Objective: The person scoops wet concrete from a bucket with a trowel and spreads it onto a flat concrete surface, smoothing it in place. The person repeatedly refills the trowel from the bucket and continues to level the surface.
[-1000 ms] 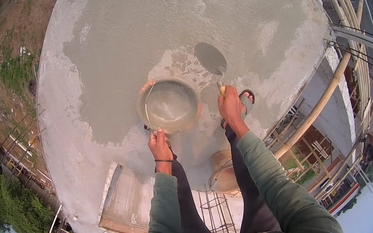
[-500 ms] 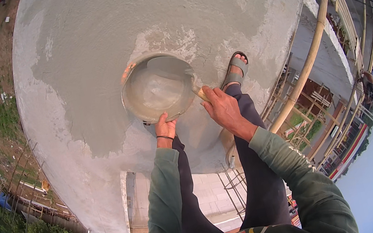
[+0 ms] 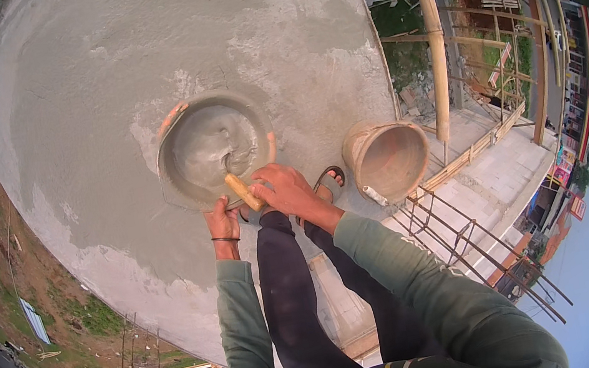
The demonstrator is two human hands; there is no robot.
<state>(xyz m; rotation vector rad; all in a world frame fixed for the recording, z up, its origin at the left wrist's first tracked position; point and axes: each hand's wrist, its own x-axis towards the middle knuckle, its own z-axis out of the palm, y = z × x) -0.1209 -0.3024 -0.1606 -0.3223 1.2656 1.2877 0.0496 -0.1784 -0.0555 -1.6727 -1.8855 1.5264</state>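
Note:
A bucket [image 3: 168, 180] of wet grey cement slurry [image 3: 197, 152] is in front of me above the slab. My left hand [image 3: 223, 225] grips the near rim, thumb up on the edge. In my right hand [image 3: 289, 191] is a trowel [image 3: 242, 191], held by its wooden handle. The handle slants over the rim close to my left thumb. The trowel's blade is sunk in the slurry and hidden, and swirls show around its neck.
A second, orange-brown bucket [image 3: 359, 167] stands to the right near the slab's edge. Beyond it jut steel rebar rods [image 3: 467, 237] and a bamboo pole [image 3: 435, 43]. Fresh grey coating covers much of the concrete slab [image 3: 97, 76]. The left edge drops to ground below.
My view and body have turned, bringing the second bucket fully into sight. The trowel blade, visible inside the bucket before, is now down in the slurry, its handle nearer my left hand.

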